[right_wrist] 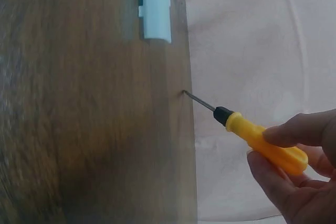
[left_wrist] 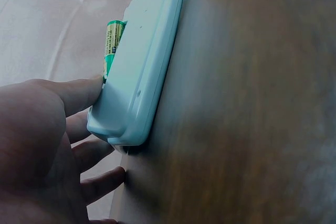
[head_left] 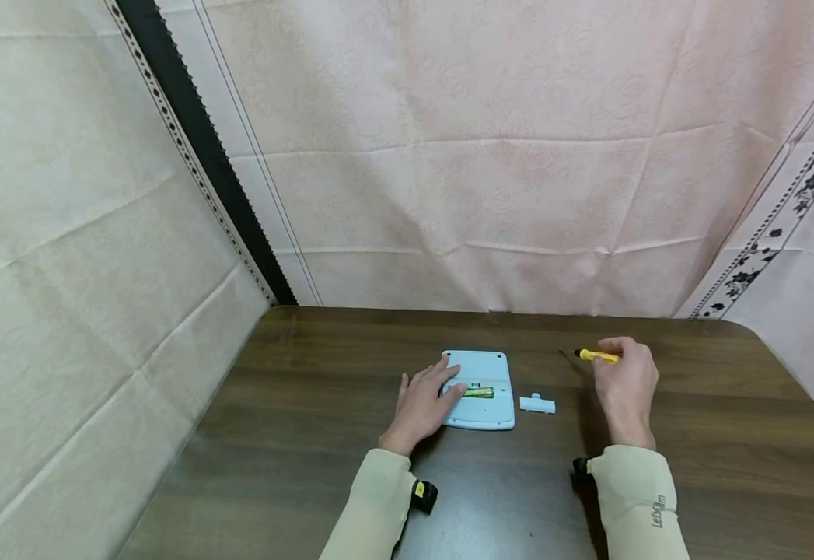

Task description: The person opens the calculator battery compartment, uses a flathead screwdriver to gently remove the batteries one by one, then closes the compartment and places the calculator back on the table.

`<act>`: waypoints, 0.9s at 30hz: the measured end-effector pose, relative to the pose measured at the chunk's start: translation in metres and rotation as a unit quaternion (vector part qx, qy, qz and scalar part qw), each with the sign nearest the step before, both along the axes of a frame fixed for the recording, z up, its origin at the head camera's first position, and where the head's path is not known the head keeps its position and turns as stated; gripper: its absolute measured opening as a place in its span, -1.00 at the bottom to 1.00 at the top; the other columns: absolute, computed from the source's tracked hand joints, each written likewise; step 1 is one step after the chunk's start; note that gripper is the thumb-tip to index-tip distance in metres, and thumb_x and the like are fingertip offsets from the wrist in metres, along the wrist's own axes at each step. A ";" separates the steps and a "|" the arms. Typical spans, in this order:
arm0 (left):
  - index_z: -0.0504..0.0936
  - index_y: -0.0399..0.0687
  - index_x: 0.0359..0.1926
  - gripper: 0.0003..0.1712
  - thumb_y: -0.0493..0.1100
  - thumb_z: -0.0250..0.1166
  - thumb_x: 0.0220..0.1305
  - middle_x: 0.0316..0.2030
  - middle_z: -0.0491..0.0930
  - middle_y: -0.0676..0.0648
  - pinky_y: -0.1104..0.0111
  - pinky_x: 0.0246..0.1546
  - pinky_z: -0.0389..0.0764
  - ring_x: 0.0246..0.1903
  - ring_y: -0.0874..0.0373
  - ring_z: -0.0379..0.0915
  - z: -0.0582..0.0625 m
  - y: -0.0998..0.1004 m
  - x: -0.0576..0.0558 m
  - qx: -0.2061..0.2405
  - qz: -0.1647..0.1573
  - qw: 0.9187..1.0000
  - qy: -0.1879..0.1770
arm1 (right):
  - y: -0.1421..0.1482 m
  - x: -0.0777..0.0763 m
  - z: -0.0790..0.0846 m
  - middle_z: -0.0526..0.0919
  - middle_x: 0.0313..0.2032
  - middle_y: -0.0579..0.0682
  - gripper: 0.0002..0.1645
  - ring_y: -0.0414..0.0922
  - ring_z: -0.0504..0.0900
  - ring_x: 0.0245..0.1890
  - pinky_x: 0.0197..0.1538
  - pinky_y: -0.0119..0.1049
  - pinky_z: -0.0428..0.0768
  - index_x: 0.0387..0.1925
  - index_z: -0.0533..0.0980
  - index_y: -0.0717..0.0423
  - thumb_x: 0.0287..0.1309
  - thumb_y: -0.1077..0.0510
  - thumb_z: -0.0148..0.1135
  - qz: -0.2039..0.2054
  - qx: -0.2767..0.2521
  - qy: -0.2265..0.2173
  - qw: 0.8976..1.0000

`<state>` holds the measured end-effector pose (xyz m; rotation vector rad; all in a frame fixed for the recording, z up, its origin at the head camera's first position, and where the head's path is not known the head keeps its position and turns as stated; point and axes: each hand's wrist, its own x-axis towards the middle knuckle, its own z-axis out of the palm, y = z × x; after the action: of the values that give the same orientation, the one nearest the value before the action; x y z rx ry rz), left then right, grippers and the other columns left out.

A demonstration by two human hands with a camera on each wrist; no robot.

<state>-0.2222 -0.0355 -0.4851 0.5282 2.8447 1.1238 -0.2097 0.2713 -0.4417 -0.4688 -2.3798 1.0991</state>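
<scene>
We see, nearest, the left hand (head_left: pixel 420 408) resting on a pale-blue, round-cornered plastic case (head_left: pixel 482 417), fingers loosely apart; the case's long axis runs away from us, a green-and-gold cylindrical battery (left_wrist: pixel 113 43) in it. The case lies left of the right hand (head_left: pixel 627 381), a tabbed pale-blue plastic cover (head_left: pixel 537 405) between; that grip pinches a yellow-handled, thin-shafted screwdriver (right_wrist: pixel 248 131) over the brown wood-grained surface (head_left: pixel 728 420), before creased pale cloth (head_left: pixel 518 194).

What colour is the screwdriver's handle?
The screwdriver handle is yellow, clearest in the right wrist view.
</scene>
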 end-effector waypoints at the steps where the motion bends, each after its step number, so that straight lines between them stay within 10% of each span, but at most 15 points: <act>1: 0.49 0.03 0.53 -0.40 0.16 0.10 0.65 0.60 0.24 -0.06 -0.33 0.53 -0.18 0.56 -0.19 0.14 0.000 0.000 0.000 0.001 0.000 1.000 0.001 | 0.001 0.000 0.000 0.57 0.04 0.45 -0.70 0.41 0.52 0.09 0.19 0.27 0.50 0.03 0.64 0.46 0.27 0.43 0.28 0.004 0.007 -0.004 1.000; 27: 0.49 0.06 0.53 -0.40 0.16 0.11 0.65 0.60 0.23 -0.03 -0.32 0.53 -0.19 0.57 -0.16 0.13 0.003 0.000 0.001 0.003 0.001 1.000 -0.009 | 0.010 0.002 -0.002 0.62 0.03 0.50 -0.63 0.42 0.55 0.00 0.09 0.30 0.55 0.08 0.55 0.52 0.33 0.33 0.26 0.087 0.040 -0.189 0.977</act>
<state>-0.2211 -0.0354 -0.4826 0.5119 2.8286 1.1322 -0.2072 0.2811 -0.4442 -0.4849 -2.8331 1.0590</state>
